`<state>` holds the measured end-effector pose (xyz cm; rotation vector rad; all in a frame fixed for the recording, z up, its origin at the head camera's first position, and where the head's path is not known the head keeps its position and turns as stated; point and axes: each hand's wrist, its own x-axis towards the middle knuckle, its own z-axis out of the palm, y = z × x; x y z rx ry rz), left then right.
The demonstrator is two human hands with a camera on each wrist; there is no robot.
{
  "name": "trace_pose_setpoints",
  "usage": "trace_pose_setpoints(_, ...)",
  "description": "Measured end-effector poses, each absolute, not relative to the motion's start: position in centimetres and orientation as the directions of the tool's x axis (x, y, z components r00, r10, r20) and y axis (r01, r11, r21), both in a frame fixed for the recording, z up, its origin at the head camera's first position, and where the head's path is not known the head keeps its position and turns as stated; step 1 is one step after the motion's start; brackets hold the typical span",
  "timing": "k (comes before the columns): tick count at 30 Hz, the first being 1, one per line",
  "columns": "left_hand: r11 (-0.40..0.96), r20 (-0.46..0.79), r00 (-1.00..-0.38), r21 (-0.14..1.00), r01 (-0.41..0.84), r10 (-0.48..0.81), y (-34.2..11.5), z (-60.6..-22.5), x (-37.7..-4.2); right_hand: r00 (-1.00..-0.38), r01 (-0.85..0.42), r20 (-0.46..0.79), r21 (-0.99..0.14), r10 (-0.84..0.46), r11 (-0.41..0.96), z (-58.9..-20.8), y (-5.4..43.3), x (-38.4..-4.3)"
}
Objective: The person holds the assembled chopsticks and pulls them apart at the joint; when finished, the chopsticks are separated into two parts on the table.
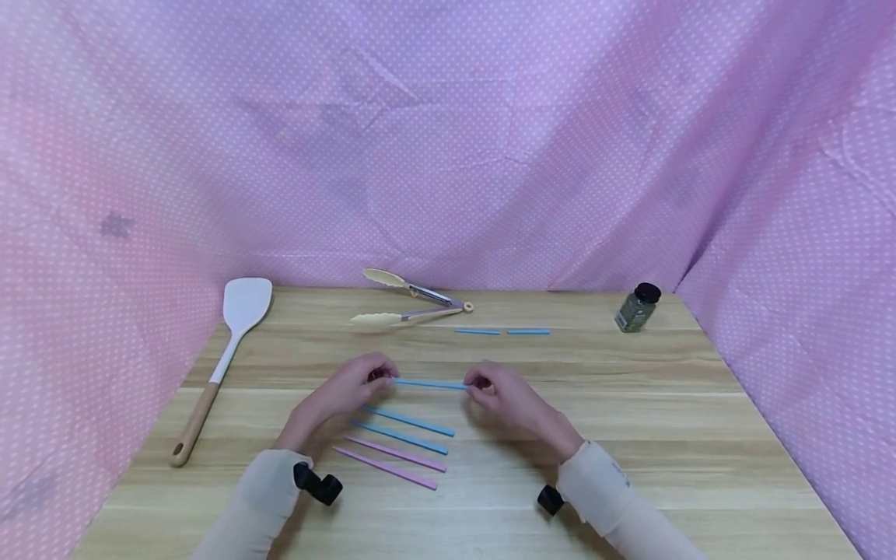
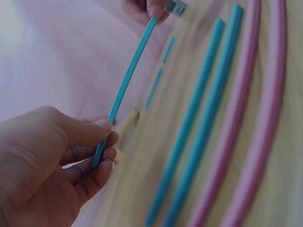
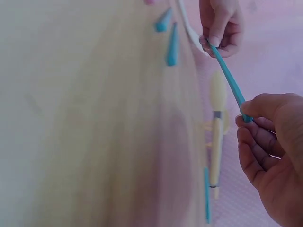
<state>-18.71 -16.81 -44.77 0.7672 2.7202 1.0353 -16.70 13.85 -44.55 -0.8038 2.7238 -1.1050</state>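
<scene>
Both hands hold one blue chopstick [image 1: 430, 383] level above the table, one at each end. My left hand [image 1: 353, 383] pinches its left end between thumb and fingers, as the left wrist view shows closely. Its right end is pinched by my right hand [image 1: 505, 395], with thumb and fingertips on it in the right wrist view. Below the hands, two blue chopsticks [image 1: 409, 421] and two pink chopsticks [image 1: 395, 470] lie side by side on the table, slightly slanted. Farther back, two short blue sticks [image 1: 528, 331] lie end to end with a small gap.
Kitchen tongs [image 1: 434, 313] lie spread at the back of the wooden table [image 1: 665, 467]. A white spatula [image 1: 241, 307] with a wood-coloured handle lies at the left. At the back right stands a black-lidded jar [image 1: 635, 309]. Pink dotted cloth [image 1: 448, 155] hangs around the table.
</scene>
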Motion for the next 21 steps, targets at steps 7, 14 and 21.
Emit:
trace_pose_setpoints(7, 0.641, 0.102, -0.812, 0.561, 0.523, 0.574, -14.2, -43.2, -18.6, -0.821, -0.537, 0.236, -0.625, -0.519, 0.566, -43.6, 14.1, -17.3)
trace_pose_setpoints(14, 0.62, 0.145, -0.796, 0.552, 0.558, 0.587, -12.6, -42.5, -18.6, -0.81, -0.559, 0.27, -0.623, -0.52, 0.547, -43.2, 13.8, -17.5)
trace_pose_setpoints(21, 0.629, 0.109, -0.799, 0.557, 0.542, 0.591, -11.3, -42.1, -18.8, -0.79, -0.59, 0.257, -0.565, -0.557, 0.577, -42.9, 12.5, -17.7)
